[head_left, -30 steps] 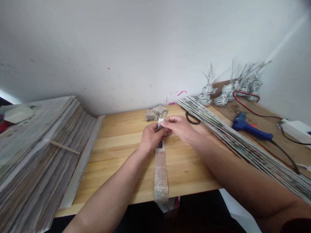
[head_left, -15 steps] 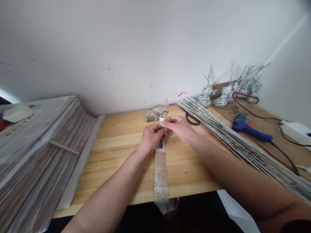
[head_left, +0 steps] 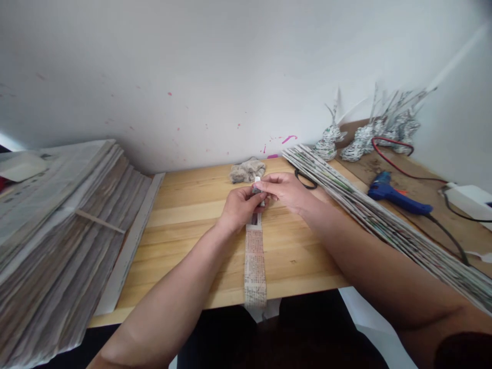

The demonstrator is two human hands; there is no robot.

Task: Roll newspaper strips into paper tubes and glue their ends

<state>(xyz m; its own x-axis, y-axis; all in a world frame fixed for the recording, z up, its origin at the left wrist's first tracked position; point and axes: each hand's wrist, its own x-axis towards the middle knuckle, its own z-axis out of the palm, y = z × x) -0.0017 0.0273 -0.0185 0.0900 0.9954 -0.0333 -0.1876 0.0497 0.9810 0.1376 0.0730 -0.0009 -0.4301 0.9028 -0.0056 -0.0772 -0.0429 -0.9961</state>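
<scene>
Both hands, left (head_left: 242, 206) and right (head_left: 282, 189), pinched the newspaper strip's (head_left: 255, 261) far end with nearly closed fingers; I saw its printed length run toward me over the wooden table's (head_left: 172, 246) near edge.

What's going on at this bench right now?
A person's left hand and right hand are together at the far end of a newspaper strip, both gripping it with the fingertips. The strip runs toward the person and hangs over the near edge of the wooden table. A crumpled cloth lies just beyond the hands. To the right are a bundle of paper rods and a blue glue gun; stacked newspapers sit to the left.
</scene>
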